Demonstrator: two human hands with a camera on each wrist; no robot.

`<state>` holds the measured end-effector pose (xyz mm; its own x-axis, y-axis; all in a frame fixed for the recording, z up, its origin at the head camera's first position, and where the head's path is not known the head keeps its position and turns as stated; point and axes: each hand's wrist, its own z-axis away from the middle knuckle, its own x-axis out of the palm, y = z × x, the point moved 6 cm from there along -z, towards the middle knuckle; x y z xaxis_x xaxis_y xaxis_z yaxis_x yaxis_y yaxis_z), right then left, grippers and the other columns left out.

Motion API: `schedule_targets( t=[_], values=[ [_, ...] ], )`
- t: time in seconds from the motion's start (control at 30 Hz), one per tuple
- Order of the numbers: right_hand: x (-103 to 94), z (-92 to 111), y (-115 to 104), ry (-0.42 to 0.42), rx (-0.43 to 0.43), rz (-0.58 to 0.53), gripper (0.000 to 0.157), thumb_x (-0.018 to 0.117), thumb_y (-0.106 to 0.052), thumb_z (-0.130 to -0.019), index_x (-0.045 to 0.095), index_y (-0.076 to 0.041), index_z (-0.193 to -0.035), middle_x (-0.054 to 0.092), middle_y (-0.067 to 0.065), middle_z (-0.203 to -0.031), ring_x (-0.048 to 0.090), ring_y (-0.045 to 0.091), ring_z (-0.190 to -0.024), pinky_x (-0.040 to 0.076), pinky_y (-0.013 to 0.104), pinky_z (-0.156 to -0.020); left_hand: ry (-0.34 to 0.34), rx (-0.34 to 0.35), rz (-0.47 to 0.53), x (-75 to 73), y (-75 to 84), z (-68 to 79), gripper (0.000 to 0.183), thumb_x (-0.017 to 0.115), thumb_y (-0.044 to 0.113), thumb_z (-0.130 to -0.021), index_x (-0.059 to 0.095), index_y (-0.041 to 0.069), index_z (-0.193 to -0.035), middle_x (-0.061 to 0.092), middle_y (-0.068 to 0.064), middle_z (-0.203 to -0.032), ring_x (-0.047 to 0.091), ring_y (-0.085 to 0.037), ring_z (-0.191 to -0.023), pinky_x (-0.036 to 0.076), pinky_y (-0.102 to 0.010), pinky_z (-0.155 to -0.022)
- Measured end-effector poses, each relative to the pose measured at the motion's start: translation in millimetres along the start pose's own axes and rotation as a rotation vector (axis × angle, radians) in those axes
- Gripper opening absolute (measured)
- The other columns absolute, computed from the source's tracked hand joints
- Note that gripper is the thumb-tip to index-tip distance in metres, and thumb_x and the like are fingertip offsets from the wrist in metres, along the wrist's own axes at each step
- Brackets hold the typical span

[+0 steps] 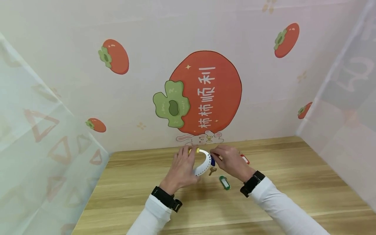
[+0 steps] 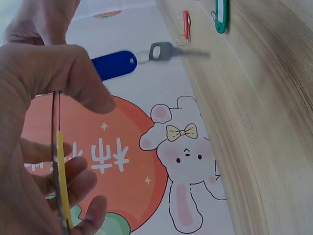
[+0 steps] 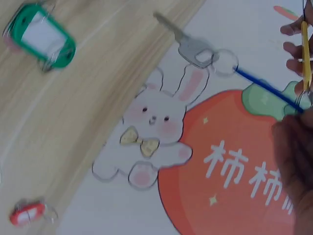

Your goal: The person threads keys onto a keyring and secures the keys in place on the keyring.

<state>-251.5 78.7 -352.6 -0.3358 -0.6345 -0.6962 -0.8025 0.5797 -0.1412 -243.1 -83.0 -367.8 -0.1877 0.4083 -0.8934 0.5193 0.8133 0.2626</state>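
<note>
The left hand (image 1: 180,168) is gripping a white dotted hoop (image 1: 202,169) just left of the blue key tag (image 1: 213,161); the right grip (image 1: 230,160) is pinching that tag, a key (image 1: 212,169) dangling below it. On the worktop (image 1: 141,182), a green key tag (image 1: 225,182) is lying nearer the person than it, a red key tag (image 1: 244,159) to its right.

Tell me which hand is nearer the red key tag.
Right: the right hand is just left of the red key tag in the head view; the left hand is farther left.

blue tag (image 3: 269,90) — ringed to key (image 3: 192,50) | green tag (image 3: 44,36), upper left | red tag (image 3: 28,214) — lower left, blurred
</note>
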Motion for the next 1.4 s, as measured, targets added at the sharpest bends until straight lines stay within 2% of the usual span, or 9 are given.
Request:
schedule_targets(
  t=[0.23,0.33,0.5,0.73,0.83,0.9,1.0,1.17,1.4],
  values=[
    [9.4,-1.1,6.7,0.12,0.291,-0.126,0.006,0.078,-0.005,-0.088,0.077,-0.002,-0.093,0.074,0.006,-0.083,0.071,0.013,-0.069,0.058,0.029,-0.061,0.099,-0.042,-0.047,-6.1,-1.3,0.2,0.095,0.091,0.026,-0.061,0.047,0.001,-0.141,0.05,-0.02,-0.129,0.05,-0.035,-0.11,0.046,-0.049,-0.084],
    [13.5,-1.5,7.4,0.152,0.332,-0.157,0.004,0.077,-0.003,-0.088,0.078,-0.002,-0.091,0.075,0.006,-0.082,0.071,0.012,-0.067,0.058,0.029,-0.06,0.115,-0.05,-0.067,-6.6,-1.8,1.1,0.094,0.091,0.025,-0.061,0.047,0.001,-0.142,0.05,-0.021,-0.129,0.05,-0.036,-0.11,0.046,-0.048,-0.083],
    [12.2,-5.2,1.2,0.141,0.204,-0.105,0.007,0.08,0.001,-0.084,0.078,0.0,-0.091,0.075,0.007,-0.082,0.071,0.013,-0.067,0.058,0.028,-0.06,0.104,-0.045,-0.082,-6.8,-3.2,2.5,0.097,0.092,0.026,-0.06,0.048,0.001,-0.142,0.051,-0.02,-0.129,0.05,-0.034,-0.108,0.045,-0.045,-0.08],
    [8.4,-9.5,-3.4,0.024,0.022,-0.057,0.013,0.081,0.002,-0.082,0.076,0.001,-0.095,0.074,0.007,-0.086,0.07,0.014,-0.069,0.056,0.025,-0.06,0.045,-0.024,-0.06,-6.0,-4.4,2.8,0.103,0.095,0.027,-0.058,0.045,0.002,-0.145,0.05,-0.019,-0.129,0.051,-0.035,-0.111,0.047,-0.049,-0.081],
    [7.4,-10.4,-2.5,-0.015,-0.026,-0.026,0.013,0.082,0.002,-0.082,0.076,0.001,-0.094,0.073,0.006,-0.084,0.068,0.013,-0.069,0.056,0.025,-0.061,0.026,-0.015,-0.058,-5.4,-4.6,0.8,0.104,0.095,0.028,-0.058,0.045,0.002,-0.145,0.05,-0.02,-0.129,0.051,-0.036,-0.112,0.048,-0.05,-0.082],
    [6.8,-11.4,-0.4,-0.022,-0.027,-0.017,0.013,0.081,0.001,-0.082,0.077,0.001,-0.094,0.073,0.006,-0.084,0.068,0.013,-0.069,0.056,0.025,-0.061,0.025,-0.016,-0.054,-5.9,-4.8,-1.3,0.105,0.095,0.029,-0.058,0.045,0.002,-0.145,0.049,-0.02,-0.13,0.051,-0.036,-0.112,0.048,-0.05,-0.082],
    [5.3,-12.2,4.6,-0.011,0.049,-0.061,0.014,0.081,0.0,-0.083,0.077,0.0,-0.097,0.074,0.007,-0.087,0.069,0.013,-0.071,0.058,0.028,-0.062,0.041,-0.025,-0.046,-7.5,-3.7,-3.4,0.104,0.095,0.028,-0.057,0.044,0.001,-0.145,0.049,-0.021,-0.13,0.051,-0.035,-0.111,0.048,-0.05,-0.084],
    [5.2,-10.8,12.1,0.06,0.233,-0.184,0.012,0.08,-0.002,-0.086,0.078,-0.002,-0.098,0.075,0.005,-0.089,0.071,0.013,-0.073,0.059,0.03,-0.064,0.09,-0.048,-0.04,-10.3,-4.7,-5.1,0.101,0.096,0.027,-0.057,0.047,0.0,-0.141,0.05,-0.022,-0.131,0.05,-0.036,-0.11,0.047,-0.05,-0.085],
    [11.8,-2.5,12.8,0.136,0.357,-0.27,0.01,0.078,-0.006,-0.089,0.078,-0.002,-0.098,0.076,0.007,-0.089,0.073,0.014,-0.073,0.059,0.03,-0.067,0.113,-0.093,-0.01,-8.1,-7.8,-0.5,0.101,0.095,0.027,-0.058,0.046,-0.001,-0.142,0.049,-0.022,-0.13,0.05,-0.037,-0.112,0.047,-0.051,-0.087]
  ],
)
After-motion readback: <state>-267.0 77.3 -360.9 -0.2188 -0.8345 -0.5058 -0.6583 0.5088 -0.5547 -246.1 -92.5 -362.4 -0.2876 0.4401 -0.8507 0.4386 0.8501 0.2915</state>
